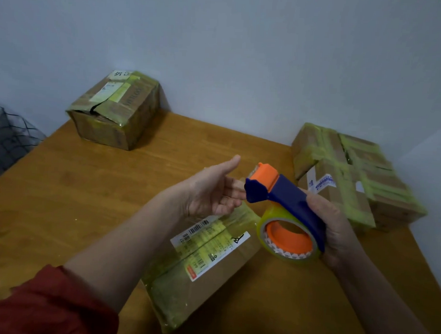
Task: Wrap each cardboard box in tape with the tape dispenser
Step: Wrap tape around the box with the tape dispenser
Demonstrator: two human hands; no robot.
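- I see the blue-and-orange plastic tape dispenser point(285, 206), loaded with a roll of clear yellowish tape point(290, 240), held in the air between the two hands, its orange head pointing away from me.
- The right hand point(337, 226) grips the dispenser's blue handle, fingers curled round it.
- The left hand point(211, 191) is open, palm turned toward the dispenser and fingers straight. Its fingertips reach behind the blue head, and I cannot tell whether they touch it.
- Below both hands lies a flat brown cardboard box with a white shipping label point(203, 261), partly covered in tape.
- Right of the right hand sit two taped cardboard boxes point(351, 176), side by side.
- Well beyond the left hand stands a taped, dented cardboard box point(116, 110).
- All rest on a wooden table point(76, 199); a red sleeve point(47, 305) covers the left forearm.
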